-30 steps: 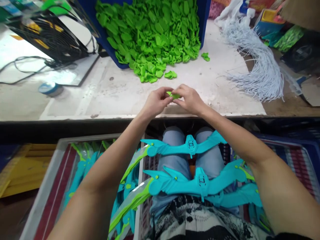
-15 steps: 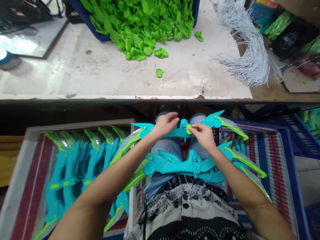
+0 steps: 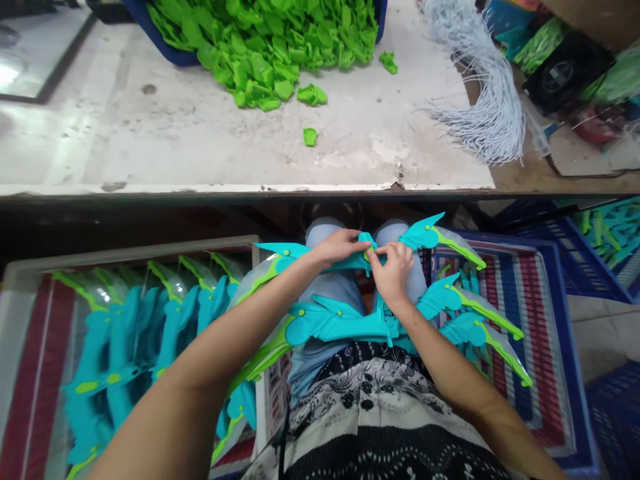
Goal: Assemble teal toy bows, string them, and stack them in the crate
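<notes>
Across my knees lies a turquoise toy bow with lime-green tips. My left hand grips its middle from the left, fingers closed round the handle. My right hand presses down on the same centre, fingers curled, covering the small green piece it brought there. A second turquoise bow rests lower on my lap, under my right wrist. More bows hang off to the right.
A white workbench carries a blue bin spilling green plastic pieces, a single green piece and a bundle of white cords. A tray of finished bows sits at left, a blue crate at right.
Both hands came down from the bench to the bow on my lap. The right hand carried the green piece onto the bow's centre and now presses over it.
</notes>
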Demonstrator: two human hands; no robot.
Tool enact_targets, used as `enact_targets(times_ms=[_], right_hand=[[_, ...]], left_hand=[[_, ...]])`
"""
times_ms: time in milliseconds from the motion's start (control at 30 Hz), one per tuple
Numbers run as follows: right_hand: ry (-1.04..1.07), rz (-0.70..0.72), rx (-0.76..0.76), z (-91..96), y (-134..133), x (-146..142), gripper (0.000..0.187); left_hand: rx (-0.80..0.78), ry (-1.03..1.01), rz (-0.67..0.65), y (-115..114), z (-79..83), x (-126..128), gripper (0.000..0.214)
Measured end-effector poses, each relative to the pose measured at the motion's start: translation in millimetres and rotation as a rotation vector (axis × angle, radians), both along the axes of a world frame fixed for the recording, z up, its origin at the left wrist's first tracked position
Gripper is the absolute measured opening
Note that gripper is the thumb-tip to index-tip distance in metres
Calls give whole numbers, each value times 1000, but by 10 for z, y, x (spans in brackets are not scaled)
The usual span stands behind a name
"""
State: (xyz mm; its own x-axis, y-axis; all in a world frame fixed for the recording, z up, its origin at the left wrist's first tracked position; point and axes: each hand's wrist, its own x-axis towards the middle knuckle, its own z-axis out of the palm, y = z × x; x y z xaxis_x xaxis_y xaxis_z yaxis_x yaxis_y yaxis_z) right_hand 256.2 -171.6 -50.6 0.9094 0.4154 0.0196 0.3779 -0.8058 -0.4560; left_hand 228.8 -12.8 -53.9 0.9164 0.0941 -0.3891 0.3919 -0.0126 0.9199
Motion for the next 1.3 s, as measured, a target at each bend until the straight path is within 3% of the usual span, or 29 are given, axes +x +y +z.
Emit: enact_targets(times_ms=[100, 333, 467, 700, 800, 900, 1000, 1100, 1300], right_hand=[[-27, 47, -43, 11, -32, 46, 28], [132, 365, -168, 94, -86, 314, 38], [115, 406, -239, 91, -60, 348, 41], [197, 382, -242, 127, 51, 446, 36], [185, 424, -248, 127, 23, 497, 37], [99, 556, -277, 114, -85, 513, 46], [-18, 686, -292, 104, -211, 506, 71], [-115, 802, -293, 103, -294, 507, 86], [-125, 967, -371, 245, -195, 741, 74]], left_hand=[[58, -56, 9, -28, -49, 1, 38], [150, -129, -32, -37, -123, -16, 36], [138, -112, -17, -34, -146, -6, 34], [-90, 92, 117, -25, -126, 65, 28], [-82, 129, 138, -28, -109, 78, 27], [32, 74, 90, -27, -101, 75, 29], [209, -4, -1, -34, -101, 56, 35], [431, -31, -7, -61, -85, 29, 45], [687, 86, -134, -86, 104, 7, 47]])
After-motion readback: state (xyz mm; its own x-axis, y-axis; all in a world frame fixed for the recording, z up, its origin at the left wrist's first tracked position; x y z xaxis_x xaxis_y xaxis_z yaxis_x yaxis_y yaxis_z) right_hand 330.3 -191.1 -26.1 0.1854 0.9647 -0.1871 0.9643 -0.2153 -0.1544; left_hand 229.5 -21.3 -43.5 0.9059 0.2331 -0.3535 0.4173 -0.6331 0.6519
